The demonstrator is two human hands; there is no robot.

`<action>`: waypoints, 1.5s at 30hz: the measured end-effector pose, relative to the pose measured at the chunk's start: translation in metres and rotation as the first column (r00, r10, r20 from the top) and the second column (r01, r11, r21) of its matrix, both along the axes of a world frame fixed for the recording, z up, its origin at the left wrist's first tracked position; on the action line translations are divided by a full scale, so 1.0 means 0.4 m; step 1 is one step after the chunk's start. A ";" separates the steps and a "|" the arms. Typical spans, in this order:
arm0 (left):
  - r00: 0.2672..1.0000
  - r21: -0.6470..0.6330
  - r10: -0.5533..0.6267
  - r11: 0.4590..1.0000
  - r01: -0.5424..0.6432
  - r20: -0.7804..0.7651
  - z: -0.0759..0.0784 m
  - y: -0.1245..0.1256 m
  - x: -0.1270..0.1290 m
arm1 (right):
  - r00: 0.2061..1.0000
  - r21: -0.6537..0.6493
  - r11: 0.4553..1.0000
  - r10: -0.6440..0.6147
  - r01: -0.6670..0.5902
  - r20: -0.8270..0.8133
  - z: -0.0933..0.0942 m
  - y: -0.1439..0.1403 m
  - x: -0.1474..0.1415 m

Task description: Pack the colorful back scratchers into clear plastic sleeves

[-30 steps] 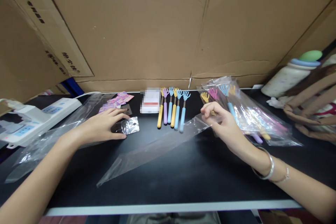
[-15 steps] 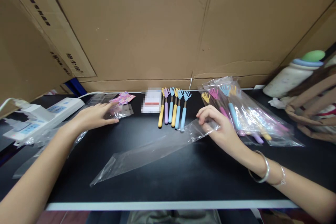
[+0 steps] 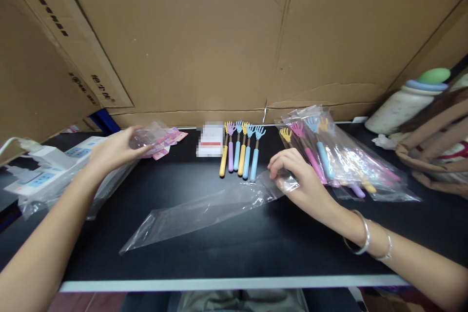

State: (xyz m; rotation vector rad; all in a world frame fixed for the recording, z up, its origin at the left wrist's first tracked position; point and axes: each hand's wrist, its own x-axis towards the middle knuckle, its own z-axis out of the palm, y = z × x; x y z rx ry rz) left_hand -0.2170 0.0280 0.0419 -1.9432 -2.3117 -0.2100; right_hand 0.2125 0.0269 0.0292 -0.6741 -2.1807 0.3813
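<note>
Two hands apart, right hand [image 3: 292, 175] pinching long clear bag [image 3: 204, 207], left hand [image 3: 113, 148] on small packets [image 3: 157, 137]

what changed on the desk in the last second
The left hand left the small clear packet, moved back-left and now grips the pink packets. The right hand kept pinching the long bag, dragging it slightly left. The scratchers stayed put.
</note>
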 end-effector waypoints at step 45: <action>0.706 -0.079 -0.407 0.834 0.546 0.580 -0.036 -0.105 0.359 | 0.997 -0.111 0.994 -0.032 0.024 -0.072 -0.016 0.055 0.020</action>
